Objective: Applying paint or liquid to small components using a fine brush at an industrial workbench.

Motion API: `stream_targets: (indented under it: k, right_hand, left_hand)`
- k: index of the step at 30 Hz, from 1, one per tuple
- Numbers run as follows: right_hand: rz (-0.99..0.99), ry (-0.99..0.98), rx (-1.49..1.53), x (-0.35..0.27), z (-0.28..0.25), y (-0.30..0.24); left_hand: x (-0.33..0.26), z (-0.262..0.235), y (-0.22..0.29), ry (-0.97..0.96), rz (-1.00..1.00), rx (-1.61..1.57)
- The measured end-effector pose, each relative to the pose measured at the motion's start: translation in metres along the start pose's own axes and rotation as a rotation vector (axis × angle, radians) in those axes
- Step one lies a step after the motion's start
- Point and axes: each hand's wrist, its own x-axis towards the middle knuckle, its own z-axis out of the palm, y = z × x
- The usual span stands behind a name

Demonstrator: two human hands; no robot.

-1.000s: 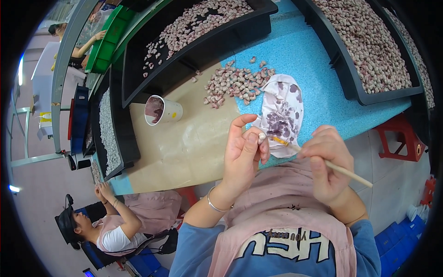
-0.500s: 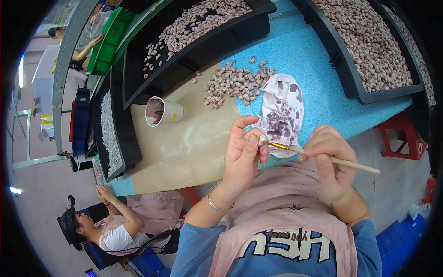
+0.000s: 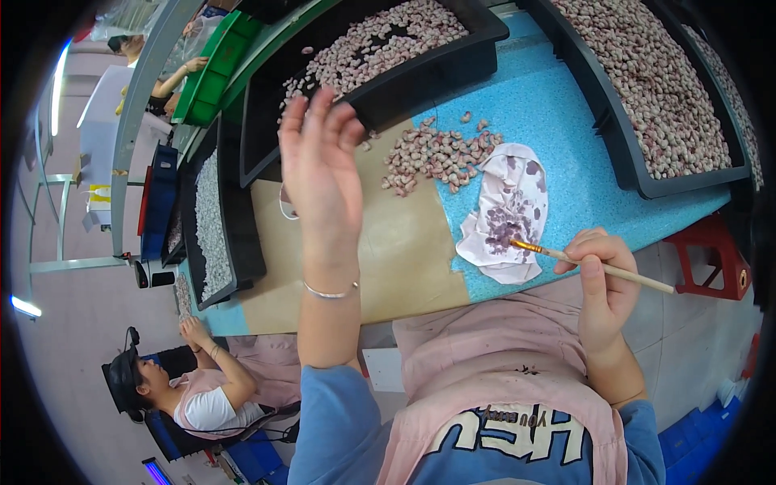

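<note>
My left hand (image 3: 322, 174) is raised over the table near the long black tray (image 3: 428, 79), fingers stretched out, with nothing seen in it. A lone small piece (image 3: 307, 50) shows above that tray's bare left part; whether it is in the air I cannot tell. My right hand (image 3: 602, 283) grips a wooden paintbrush (image 3: 566, 258). Its bristle tip touches or hovers over a crumpled white cloth (image 3: 527, 198) blotched with purple. Beyond the cloth lies a loose pile of small pinkish-white, curled pieces (image 3: 440, 158). A white cup (image 3: 286, 207) is mostly hidden behind my left wrist.
A deep black tray (image 3: 659, 186) full of similar pieces stands at the right. On the left sits a black tray of white pieces (image 3: 212, 230), with a green crate (image 3: 214, 77) beyond. A red stool (image 3: 711, 263) is at the right. A seated co-worker (image 3: 218, 384) is at the lower left.
My left hand has let go of the small piece it held and swung left and away toward the long tray. The brush tip has moved from that piece to over the cloth.
</note>
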Motion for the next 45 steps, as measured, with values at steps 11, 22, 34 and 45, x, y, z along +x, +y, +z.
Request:
stream_targets:
  k: [11, 22, 34, 45]
  right_hand:
    - [0.055, -0.036, 0.025, 0.004, -0.002, 0.004]
    - [0.065, -0.003, 0.083, 0.002, 0.001, 0.002]
    - [0.09, -0.004, 0.187, 0.003, 0.001, -0.003]
    - [0.098, -0.013, 0.191, 0.002, 0.003, -0.003]
  left_hand:
    - [-0.06, -0.045, -0.051, -0.254, 0.135, 1.373]
    - [-0.093, -0.013, -0.032, -0.403, -0.014, 1.067]
    - [-0.118, 0.001, -0.026, -0.436, -0.541, 0.05]
    - [-0.127, -0.008, -0.031, -0.436, -0.51, 0.014]
